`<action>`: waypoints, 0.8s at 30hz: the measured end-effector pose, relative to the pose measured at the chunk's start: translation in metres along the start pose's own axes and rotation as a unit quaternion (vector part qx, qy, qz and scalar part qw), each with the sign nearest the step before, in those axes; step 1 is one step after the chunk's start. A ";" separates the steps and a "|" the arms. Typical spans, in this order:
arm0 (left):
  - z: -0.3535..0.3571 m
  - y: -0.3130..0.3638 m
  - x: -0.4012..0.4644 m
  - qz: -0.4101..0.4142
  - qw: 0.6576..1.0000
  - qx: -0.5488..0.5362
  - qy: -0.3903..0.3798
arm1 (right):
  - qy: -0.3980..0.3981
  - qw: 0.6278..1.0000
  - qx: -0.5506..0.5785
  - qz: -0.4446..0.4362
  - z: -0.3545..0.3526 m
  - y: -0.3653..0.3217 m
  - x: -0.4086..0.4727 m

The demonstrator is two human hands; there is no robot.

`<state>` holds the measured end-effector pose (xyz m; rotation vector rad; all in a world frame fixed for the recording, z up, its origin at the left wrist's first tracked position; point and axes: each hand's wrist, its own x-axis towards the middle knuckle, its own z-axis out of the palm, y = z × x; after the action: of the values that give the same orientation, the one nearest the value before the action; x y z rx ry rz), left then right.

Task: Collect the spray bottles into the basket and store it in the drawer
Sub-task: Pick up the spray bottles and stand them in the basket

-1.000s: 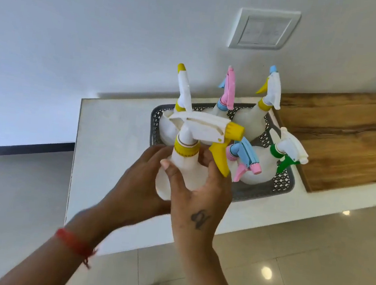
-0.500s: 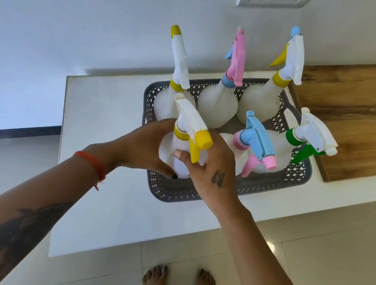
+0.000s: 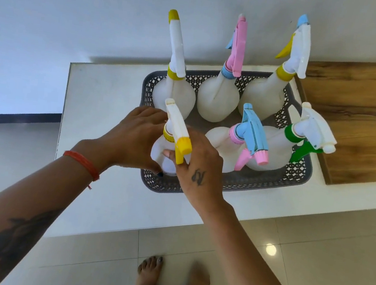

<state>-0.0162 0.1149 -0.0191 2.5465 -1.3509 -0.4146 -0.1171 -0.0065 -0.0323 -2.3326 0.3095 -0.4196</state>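
A grey perforated basket [image 3: 268, 183] stands on a white counter [image 3: 99, 101] and holds several white spray bottles. The yellow-nozzle bottle [image 3: 176, 132] stands in the basket's near left corner, with my left hand [image 3: 134, 137] around its left side and my right hand [image 3: 199, 166] on its right side. Behind it stand a yellow-tipped bottle [image 3: 174, 88], a pink-headed bottle [image 3: 219, 97] and a blue-tipped bottle [image 3: 265, 97]. A blue-and-pink-headed bottle [image 3: 223, 145] and a green-collared bottle [image 3: 271, 150] fill the near right. No drawer shows.
A wooden board [image 3: 357, 117] lies on the counter right of the basket. The white wall rises behind, with a switch plate at the top edge. My bare feet [image 3: 149, 274] stand on glossy floor tiles below the counter's front edge.
The yellow-nozzle bottle went from in front of the basket, held in the air, down into its near left corner. Both hands stayed on it, and the view tilted downward.
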 end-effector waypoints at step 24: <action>0.013 0.035 -0.054 -0.183 0.961 -0.053 0.201 | 0.037 0.988 0.146 0.020 -0.072 0.033 -0.061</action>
<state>-0.0762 0.1401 -0.0118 2.6000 -0.6998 -0.0172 -0.2038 -0.0540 -0.0196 -2.0250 0.3084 -0.4971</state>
